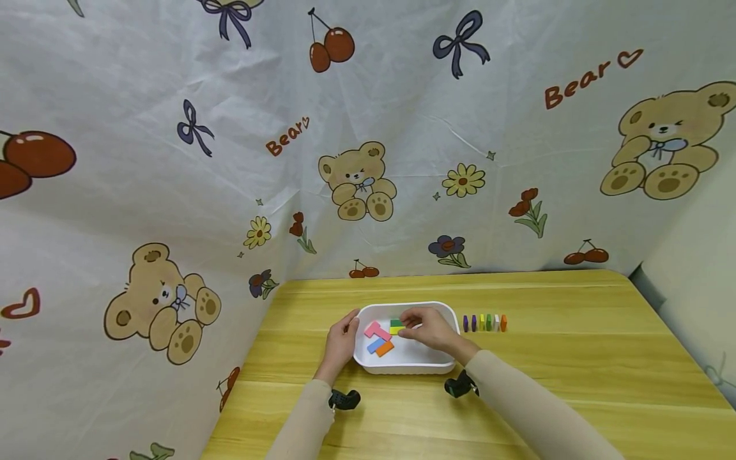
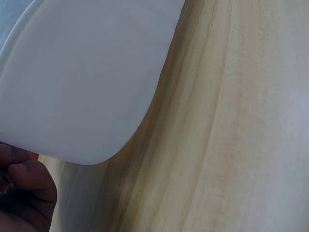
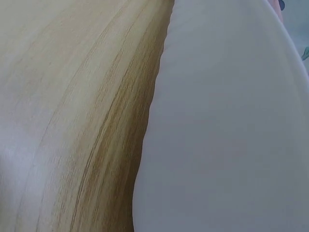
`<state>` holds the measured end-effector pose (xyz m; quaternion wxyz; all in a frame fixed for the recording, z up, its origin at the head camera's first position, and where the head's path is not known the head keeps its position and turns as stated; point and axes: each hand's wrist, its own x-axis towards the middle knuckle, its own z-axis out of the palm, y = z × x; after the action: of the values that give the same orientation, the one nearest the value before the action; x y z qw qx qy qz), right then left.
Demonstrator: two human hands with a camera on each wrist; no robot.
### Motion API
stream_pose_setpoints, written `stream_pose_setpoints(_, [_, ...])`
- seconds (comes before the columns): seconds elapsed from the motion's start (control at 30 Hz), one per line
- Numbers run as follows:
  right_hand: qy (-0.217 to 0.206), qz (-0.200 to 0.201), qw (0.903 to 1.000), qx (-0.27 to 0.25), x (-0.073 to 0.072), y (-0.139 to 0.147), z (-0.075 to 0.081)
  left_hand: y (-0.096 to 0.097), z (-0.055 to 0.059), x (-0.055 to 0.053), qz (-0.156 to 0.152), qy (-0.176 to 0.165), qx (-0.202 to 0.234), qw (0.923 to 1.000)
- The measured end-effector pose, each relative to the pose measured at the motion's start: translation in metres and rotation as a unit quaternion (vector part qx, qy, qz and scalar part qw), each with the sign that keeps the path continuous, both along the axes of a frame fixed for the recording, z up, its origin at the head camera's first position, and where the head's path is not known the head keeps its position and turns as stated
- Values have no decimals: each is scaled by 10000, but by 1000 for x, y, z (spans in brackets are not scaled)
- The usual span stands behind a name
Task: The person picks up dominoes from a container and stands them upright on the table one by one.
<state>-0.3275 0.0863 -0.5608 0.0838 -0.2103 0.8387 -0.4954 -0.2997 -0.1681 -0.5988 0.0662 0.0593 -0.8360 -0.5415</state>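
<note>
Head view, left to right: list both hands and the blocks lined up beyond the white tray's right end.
Left hand, right hand, purple block, second purple block, yellow block, green block, white block, orange block.

The left sleeve and right sleeve are long and plain beige; a small, black, rounded left camera sits below one cuff, a black right camera below the other

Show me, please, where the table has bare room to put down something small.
The table is bare right of the row of upright blocks, and between the left hand and the patterned cloth. It is crowded inside the white tray, where loose blocks and the right hand are.
</note>
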Motion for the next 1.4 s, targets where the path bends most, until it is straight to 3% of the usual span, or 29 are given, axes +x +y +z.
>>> stream_pose_setpoints(0.4, [-339,-330,9986,256,-6,-13,-13,1,0,1,12,56,-62,10000])
stream_pose_setpoints(0.77, [-141,-341,9973,639,-12,-18,-20,2,4,2,-24,16,32,10000])
stream_pose_setpoints(0.97, [-8,-186,9963,839,-12,-15,-19,1,2,-1,-53,221,-112,9997])
stream_pose_setpoints(1.4, [22,-39,9963,859,-14,-16,-24,-1,-1,-1,-35,264,-51,9996])
